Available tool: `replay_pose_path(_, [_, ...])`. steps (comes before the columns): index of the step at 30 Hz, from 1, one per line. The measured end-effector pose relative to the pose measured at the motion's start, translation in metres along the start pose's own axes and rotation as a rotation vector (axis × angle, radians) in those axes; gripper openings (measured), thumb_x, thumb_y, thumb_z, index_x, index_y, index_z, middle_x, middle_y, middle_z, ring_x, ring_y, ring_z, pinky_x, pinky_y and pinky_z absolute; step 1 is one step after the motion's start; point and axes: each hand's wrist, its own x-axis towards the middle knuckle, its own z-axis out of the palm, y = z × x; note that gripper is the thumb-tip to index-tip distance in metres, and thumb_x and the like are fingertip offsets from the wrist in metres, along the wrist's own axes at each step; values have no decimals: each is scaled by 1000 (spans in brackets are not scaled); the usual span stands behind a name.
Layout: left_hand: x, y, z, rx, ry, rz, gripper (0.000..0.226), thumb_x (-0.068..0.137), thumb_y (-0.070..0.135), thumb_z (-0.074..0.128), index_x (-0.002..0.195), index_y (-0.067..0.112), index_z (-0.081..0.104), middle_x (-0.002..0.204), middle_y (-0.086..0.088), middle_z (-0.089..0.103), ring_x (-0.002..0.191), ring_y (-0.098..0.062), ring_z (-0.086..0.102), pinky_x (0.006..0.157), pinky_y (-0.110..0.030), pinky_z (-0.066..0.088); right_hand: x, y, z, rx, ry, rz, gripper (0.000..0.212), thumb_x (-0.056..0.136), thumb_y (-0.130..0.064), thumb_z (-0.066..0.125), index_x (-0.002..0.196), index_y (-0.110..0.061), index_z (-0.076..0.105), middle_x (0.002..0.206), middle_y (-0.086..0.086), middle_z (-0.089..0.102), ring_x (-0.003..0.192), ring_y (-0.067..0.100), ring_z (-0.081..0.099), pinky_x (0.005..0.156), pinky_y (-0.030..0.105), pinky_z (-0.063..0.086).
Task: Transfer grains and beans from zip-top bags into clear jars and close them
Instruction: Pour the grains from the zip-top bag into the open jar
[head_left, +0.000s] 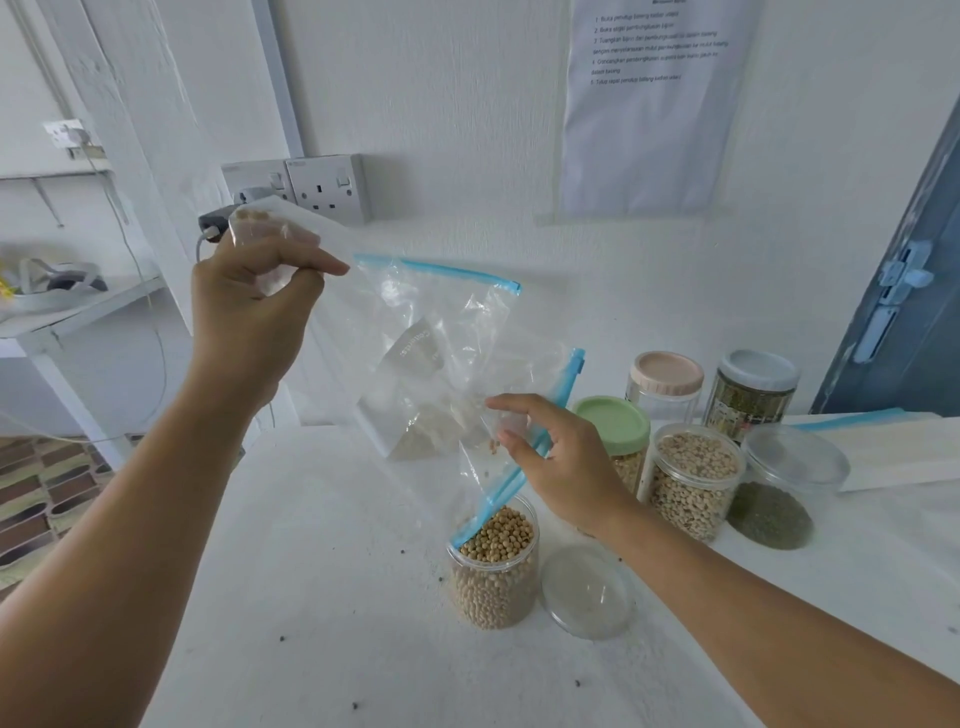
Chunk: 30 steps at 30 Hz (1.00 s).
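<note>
Above the open jar (493, 561), left hand (249, 312) pinches the bag (415, 353) bottom high; right hand (550, 457) grips its mouth.

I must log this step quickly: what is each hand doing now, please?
Left hand: closed, pinching the raised bottom corner of the zip-top bag.
Right hand: closed, fingers gripping the same bag near its blue zipper, over the open bean jar.

A clear zip-top bag (436, 364) with a light blue zip strip is seen above tan soybeans in a clear jar (493, 561). Beyond the right hand (556, 467), lids are coloured green (615, 423), pink (670, 371) and pale grey-blue (761, 369). The tabletop (332, 597) is white.
</note>
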Motion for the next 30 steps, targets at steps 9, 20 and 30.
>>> replay_pose_path(9, [-4, 14, 11, 32, -27, 19, 35, 84, -9, 61, 88, 22, 77, 117, -22, 66, 110, 7, 58, 103, -22, 45, -3, 12, 1, -49, -148, 58, 41, 97, -28, 73, 128, -50, 58, 124, -15, 65, 114, 6, 60, 94, 19, 49])
replay_pose_path(20, [-5, 22, 13, 64, -38, 44, 35, 85, -9, 62, 87, 24, 77, 119, -24, 65, 108, 9, 58, 103, -21, 47, -5, 11, 1, 2, -117, 40, 43, 87, -28, 84, 118, -46, 61, 108, -12, 62, 101, 4, 69, 87, 23, 56])
replay_pose_path(30, [6, 22, 13, 7, -46, 85, 36, 85, 3, 70, 82, 37, 82, 107, 8, 66, 120, -20, 59, 109, -48, 49, 1, 12, -8, 0, 48, -35, 46, 87, -4, 80, 124, -26, 63, 103, -2, 56, 83, 11, 71, 76, 16, 57])
